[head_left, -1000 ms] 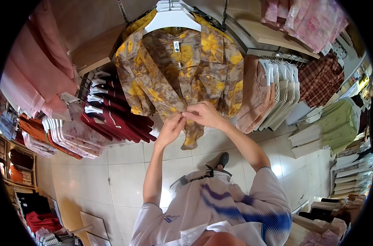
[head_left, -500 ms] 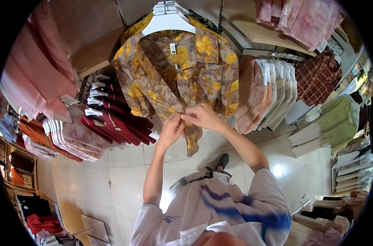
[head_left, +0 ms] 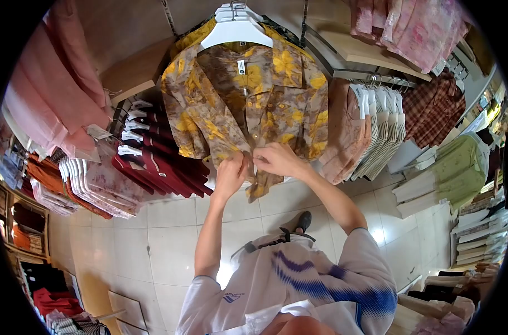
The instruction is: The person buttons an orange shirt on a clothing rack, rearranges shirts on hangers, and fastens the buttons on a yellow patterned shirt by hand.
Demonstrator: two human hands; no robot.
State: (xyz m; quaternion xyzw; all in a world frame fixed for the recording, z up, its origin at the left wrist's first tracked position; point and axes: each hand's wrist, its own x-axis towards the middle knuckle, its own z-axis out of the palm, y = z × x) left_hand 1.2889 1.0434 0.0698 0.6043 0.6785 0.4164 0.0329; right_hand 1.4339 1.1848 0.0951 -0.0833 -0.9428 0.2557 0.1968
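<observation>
A brown and yellow floral shirt (head_left: 290,114) hangs in front of me on a white hanger (head_left: 237,34). Its upper front is open, and a white tag (head_left: 241,67) shows inside the collar. My left hand (head_left: 230,174) pinches one front edge near the bottom. Just right of it, my right hand (head_left: 277,160) pinches the other front edge, with a small gap between the hands. The shirt's lower tip hangs below my fingers. Whether a button is between my fingertips is hidden.
Maroon garments (head_left: 162,167) hang on a rack at the left, beside a long pink garment (head_left: 56,95). Striped tops (head_left: 385,134) hang at the right, near a plaid shirt (head_left: 432,103) and a green garment (head_left: 463,162). Wooden shelves (head_left: 134,70) flank the shirt above pale floor tiles (head_left: 170,223).
My hands were together at the front edges and are now slightly apart, the left one lower and nearer to me. The shirt's lower tip has swung left and up. The view has shifted slightly.
</observation>
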